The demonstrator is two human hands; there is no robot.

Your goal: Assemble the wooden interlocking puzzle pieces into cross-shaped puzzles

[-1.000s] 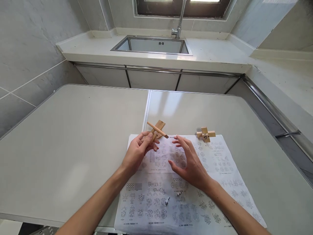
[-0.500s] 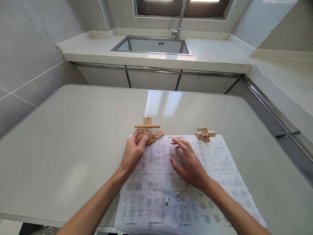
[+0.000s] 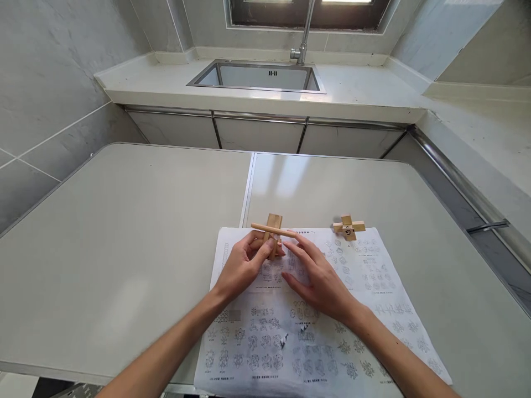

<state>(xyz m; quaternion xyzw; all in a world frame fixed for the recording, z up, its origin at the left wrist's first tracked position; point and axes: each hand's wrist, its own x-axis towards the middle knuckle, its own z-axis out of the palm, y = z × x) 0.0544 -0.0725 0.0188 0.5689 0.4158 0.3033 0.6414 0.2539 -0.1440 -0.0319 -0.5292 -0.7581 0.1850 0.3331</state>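
My left hand point(image 3: 244, 266) grips a small wooden puzzle piece assembly point(image 3: 272, 228), a flat upright block with a thin stick lying across it, held just above the far edge of a printed sheet of puzzle diagrams point(image 3: 332, 326). My right hand point(image 3: 317, 276) hovers over the sheet with fingers spread, its fingertips touching the right end of the stick. A second, assembled wooden cross puzzle point(image 3: 349, 227) rests on the sheet's far right corner, away from both hands.
The sheet lies on a pale folding table point(image 3: 124, 232) with a seam down its middle. Beyond it runs a counter with a steel sink point(image 3: 257, 76) and faucet point(image 3: 304, 34). A metal-edged counter point(image 3: 464, 182) flanks the right side.
My left hand moved the wooden pieces rightward and nearer, over the sheet's edge. My right hand moved up so its fingertips meet the stick. The loose flat piece seen earlier on the table no longer shows.
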